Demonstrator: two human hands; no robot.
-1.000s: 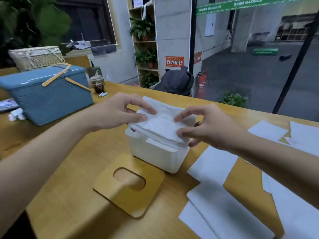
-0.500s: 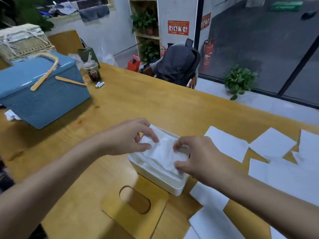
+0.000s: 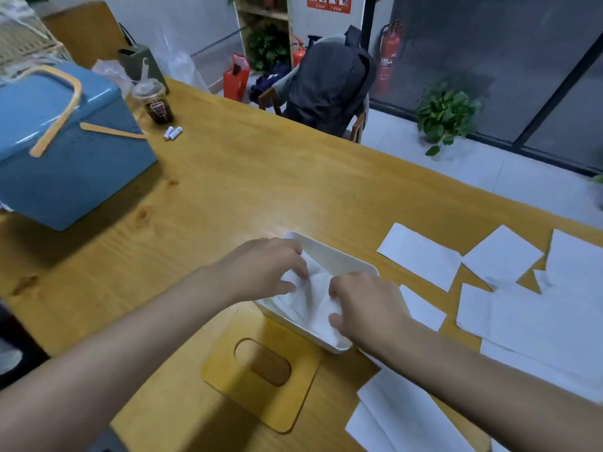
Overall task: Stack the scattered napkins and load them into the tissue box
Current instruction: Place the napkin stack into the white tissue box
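Observation:
A white tissue box [image 3: 339,257] stands open on the wooden table, with a stack of white napkins [image 3: 313,298] lying inside it. My left hand [image 3: 264,269] presses on the stack's left side, fingers pinching the paper. At the stack's right end, my right hand [image 3: 365,305] grips it with curled fingers. The box's wooden lid [image 3: 261,383], with an oval slot, lies flat just in front of the box. Several loose white napkins [image 3: 421,256] lie scattered to the right and near the front edge [image 3: 401,415].
A blue basket [image 3: 65,151] with wooden handles sits at the far left. Beside it stand an iced drink cup [image 3: 155,102] and two small batteries [image 3: 173,132]. A chair with a dark backpack [image 3: 329,83] is behind the table's far edge.
Both hands have lowered the napkin stack from above the box down into it. The camera has tilted further down toward the table.

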